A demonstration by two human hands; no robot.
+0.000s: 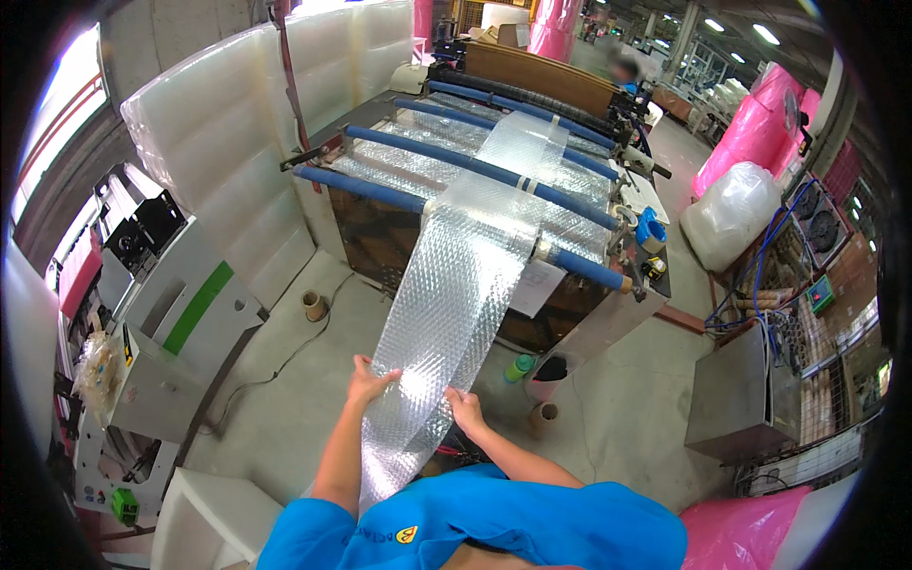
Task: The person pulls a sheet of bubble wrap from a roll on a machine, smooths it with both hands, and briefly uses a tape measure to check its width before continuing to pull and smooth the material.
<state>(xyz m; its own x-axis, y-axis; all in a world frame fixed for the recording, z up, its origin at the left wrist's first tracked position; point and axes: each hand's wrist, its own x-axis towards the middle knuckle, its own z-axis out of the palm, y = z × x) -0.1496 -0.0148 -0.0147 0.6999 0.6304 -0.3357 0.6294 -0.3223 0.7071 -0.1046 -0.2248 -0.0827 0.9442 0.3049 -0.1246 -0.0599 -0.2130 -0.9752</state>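
Observation:
A long strip of silvery bubble wrap [456, 275] comes down toward me from the machine's blue rollers [570, 202] and hangs past my chest. My left hand [372, 382] grips its left edge, thumb on top. On the right edge my right hand [464, 408] pinches the film, fingers partly hidden beneath it. Between my hands the strip lies fairly flat and shines. Farther back, the film passes over the rollers, with a wider silvery sheet [408, 161] spread below it.
Tall wrapped stacks of white foam [218, 123] stand at the left, beside a grey machine with a green stripe [198, 309]. Blue tape rolls [650, 231] sit at the table's right end. A green bottle [519, 368] and cardboard tubes [544, 418] stand on the floor. A metal cabinet [741, 394] is at right.

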